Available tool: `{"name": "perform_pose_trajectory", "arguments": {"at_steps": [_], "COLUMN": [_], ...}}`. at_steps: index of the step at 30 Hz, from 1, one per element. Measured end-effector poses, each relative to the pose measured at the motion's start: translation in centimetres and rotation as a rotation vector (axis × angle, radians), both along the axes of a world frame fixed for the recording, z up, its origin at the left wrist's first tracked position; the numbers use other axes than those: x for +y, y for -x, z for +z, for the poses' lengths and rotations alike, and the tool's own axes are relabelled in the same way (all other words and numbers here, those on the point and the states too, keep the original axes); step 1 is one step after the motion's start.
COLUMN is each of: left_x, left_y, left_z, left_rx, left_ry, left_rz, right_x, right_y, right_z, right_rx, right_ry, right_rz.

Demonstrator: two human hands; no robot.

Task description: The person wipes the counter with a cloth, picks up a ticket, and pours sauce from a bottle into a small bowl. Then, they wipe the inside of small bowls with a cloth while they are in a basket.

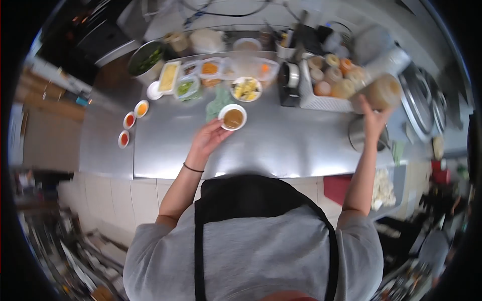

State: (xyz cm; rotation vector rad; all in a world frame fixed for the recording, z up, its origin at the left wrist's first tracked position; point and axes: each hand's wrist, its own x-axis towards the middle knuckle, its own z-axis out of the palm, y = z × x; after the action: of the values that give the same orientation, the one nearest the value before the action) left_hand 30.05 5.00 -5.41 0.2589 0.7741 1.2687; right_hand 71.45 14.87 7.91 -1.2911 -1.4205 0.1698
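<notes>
My left hand (209, 137) grips the rim of a small white bowl (234, 117) with brown sauce in it, held over the steel counter (281, 150). Beyond the bowl lie a green cloth (218, 102) and a white bowl of yellow pieces (246, 89). At the right, my right hand (374, 119) is wrapped round a large bottle (384, 93) with tan contents, tilted above a metal pot (357, 134). Just left of the bottle, a white basket (326, 103) holds several sauce bottles.
Three small sauce bowls (129, 120) stand at the left. Along the back are a pot of greens (146, 61), a yellow-filled tray (169, 77) and food containers (210, 68). A black device (289, 84) stands left of the basket; metal lids (419, 103) lean at the right.
</notes>
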Motion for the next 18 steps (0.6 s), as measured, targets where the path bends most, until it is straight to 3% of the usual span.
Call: {"name": "perform_pose_trajectory", "arguments": {"at_steps": [2, 8, 11, 13, 18], "left_x": [-0.8, -5.0, -8.0, -10.1, -15.8], "left_y": [0.2, 4.7, 9.6, 13.8, 23.7], "left_z": [-0.6, -1.3, -1.7, -2.6, -4.1], "left_rx": [-0.024, 0.049, 0.134, 0.207, 0.294], "left_ry": [0.076, 0.211, 0.261, 0.277, 0.345], "left_rz": [0.002, 0.332, 0.535, 0.691, 1.058], "right_x": [3.8, 9.4, 10.2, 11.8, 12.5], "right_y": [-1.5, -4.4, -4.7, -6.2, -8.9], "right_z": [-1.4, -7.4, -9.6, -12.7, -13.9], "right_rx": [0.063, 0.086, 0.072, -0.099, -0.059], "right_ry": [-0.265, -0.287, -0.213, -0.089, 0.186], "right_rz": [-0.035, -0.173, -0.185, -0.363, -0.364]}}
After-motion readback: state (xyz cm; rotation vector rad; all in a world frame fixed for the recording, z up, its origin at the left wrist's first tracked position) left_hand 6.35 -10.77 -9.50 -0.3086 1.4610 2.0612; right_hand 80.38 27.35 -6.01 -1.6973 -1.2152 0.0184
